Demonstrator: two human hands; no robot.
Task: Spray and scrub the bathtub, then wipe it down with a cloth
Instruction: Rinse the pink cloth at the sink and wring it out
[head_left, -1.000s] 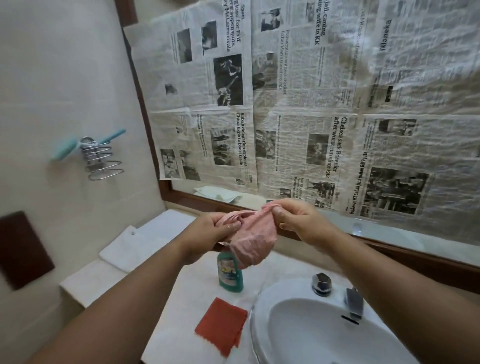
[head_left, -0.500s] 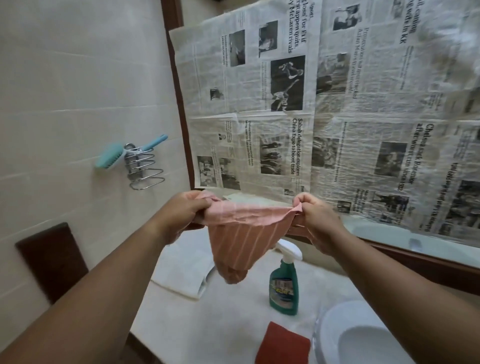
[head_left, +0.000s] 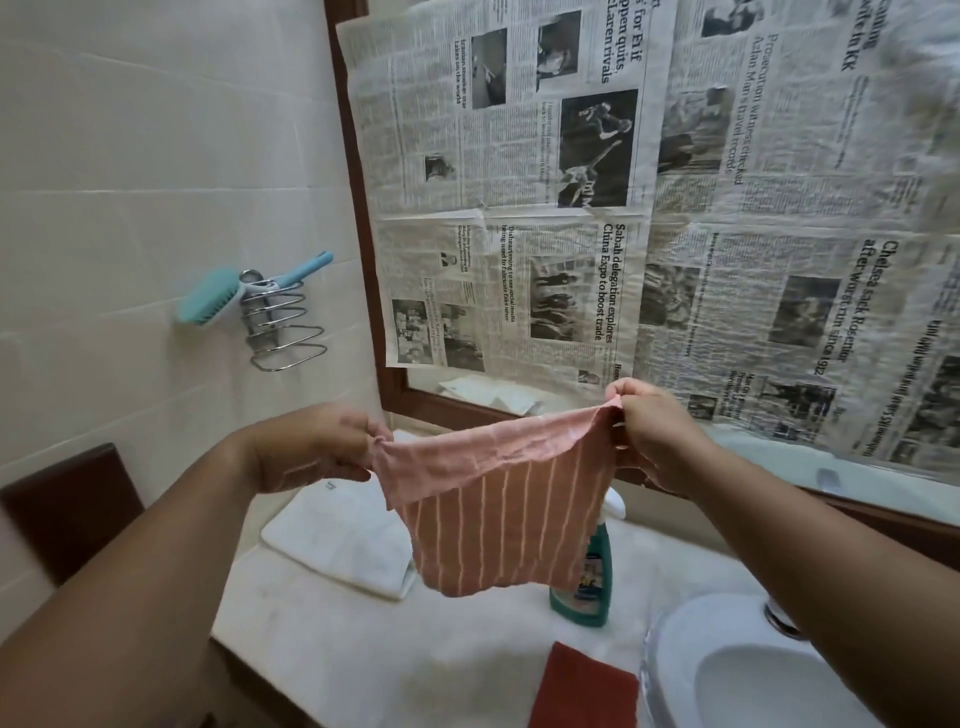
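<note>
The left hand (head_left: 311, 447) and right hand (head_left: 660, 436) each pinch a top corner of the striped cloth (head_left: 493, 509), while the wall rack (head_left: 283, 332) holds a brush (head_left: 208, 300).

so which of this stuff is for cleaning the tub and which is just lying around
For the job:
cloth, held by left hand and right hand
spray bottle
brush
red pad, probably

Just lying about:
towel
sink
newspaper
rack
</note>
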